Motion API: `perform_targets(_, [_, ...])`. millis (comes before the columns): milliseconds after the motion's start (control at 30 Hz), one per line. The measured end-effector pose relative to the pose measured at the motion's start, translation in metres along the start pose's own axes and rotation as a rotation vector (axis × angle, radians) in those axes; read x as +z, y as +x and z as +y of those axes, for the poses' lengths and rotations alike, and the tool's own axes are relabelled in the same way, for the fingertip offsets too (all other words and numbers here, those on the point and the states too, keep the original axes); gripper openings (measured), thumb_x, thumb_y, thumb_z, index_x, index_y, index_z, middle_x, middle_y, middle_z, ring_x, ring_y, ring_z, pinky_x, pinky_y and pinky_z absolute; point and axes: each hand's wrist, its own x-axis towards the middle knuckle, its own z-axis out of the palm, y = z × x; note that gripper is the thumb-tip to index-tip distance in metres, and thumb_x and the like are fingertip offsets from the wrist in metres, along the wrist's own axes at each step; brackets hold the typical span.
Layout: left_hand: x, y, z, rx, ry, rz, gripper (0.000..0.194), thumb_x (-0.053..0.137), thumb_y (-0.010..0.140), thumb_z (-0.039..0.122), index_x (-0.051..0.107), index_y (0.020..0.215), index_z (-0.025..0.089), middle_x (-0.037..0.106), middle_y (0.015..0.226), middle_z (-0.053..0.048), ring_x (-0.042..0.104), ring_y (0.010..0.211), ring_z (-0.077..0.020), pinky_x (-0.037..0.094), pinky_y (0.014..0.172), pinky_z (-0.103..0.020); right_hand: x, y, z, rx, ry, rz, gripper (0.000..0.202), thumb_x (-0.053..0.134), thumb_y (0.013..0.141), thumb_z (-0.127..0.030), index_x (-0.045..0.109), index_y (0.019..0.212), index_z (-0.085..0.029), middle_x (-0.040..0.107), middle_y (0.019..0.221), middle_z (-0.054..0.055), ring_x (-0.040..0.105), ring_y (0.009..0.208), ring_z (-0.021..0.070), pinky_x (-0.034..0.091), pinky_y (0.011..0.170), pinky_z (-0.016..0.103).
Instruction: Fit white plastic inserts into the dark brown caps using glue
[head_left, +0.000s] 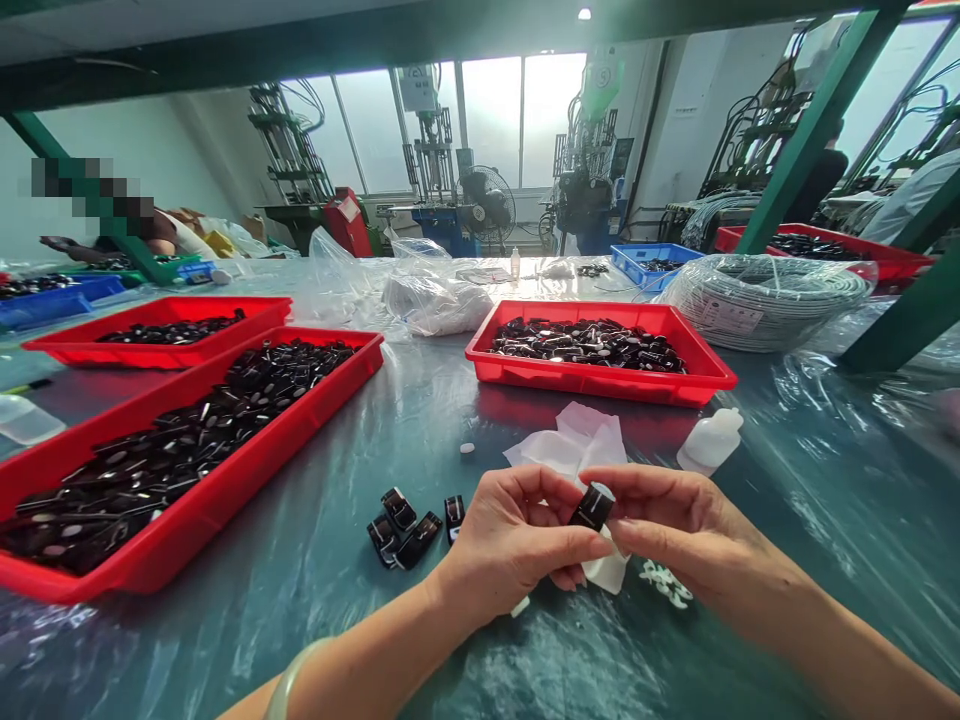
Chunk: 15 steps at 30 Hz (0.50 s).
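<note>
Between my two hands is a small glossy black part [592, 507] with a pale round end tilted upward. My left hand [517, 540] pinches it from the left with thumb and fingers. From the other side, the thumb and fingertips of my right hand [682, 525] close on it too. Crumpled white tissue [574, 440] lies behind and partly under the hands. Several similar black parts [401, 528] rest on the table left of my left hand. A cluster of small white pieces [666, 583] lies below my right hand.
Red trays of black parts stand at left [187, 520], far left [165, 345] and ahead [600, 380]. A white bottle [709, 440] is right of the tissue. Behind it sits a plastic-wrapped cable coil [765, 300]. Green posts [825, 130] frame the bench; people are at both sides.
</note>
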Motion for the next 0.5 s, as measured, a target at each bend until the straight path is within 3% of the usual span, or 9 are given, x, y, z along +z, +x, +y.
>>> perform_targets(200, [-0.0001, -0.0001, -0.0016, 0.002, 0.044, 0.008, 0.033, 0.08, 0.051, 0.023, 0.057, 0.07, 0.01, 0.059, 0.047, 0.002, 0.052, 0.036, -0.0062, 0.044, 0.035, -0.013, 0.0041, 0.0019, -0.0006, -0.024, 0.028, -0.109, 0.032, 0.06, 0.079, -0.023, 0.062, 0.111, -0.025, 0.07, 0.09, 0.003, 0.062, 0.08, 0.0152, 0.045, 0.075, 0.029])
perform_targets(500, [0.0041, -0.0019, 0.0, 0.004, 0.074, 0.063, 0.029, 0.079, 0.052, 0.022, 0.056, 0.067, 0.011, 0.057, 0.045, 0.003, 0.051, 0.037, -0.0064, 0.044, 0.036, -0.015, 0.0054, 0.0015, -0.0022, 0.002, -0.011, -0.037, 0.031, 0.062, 0.077, -0.027, 0.064, 0.107, -0.022, 0.067, 0.081, 0.003, 0.058, 0.074, 0.0145, 0.042, 0.068, 0.027])
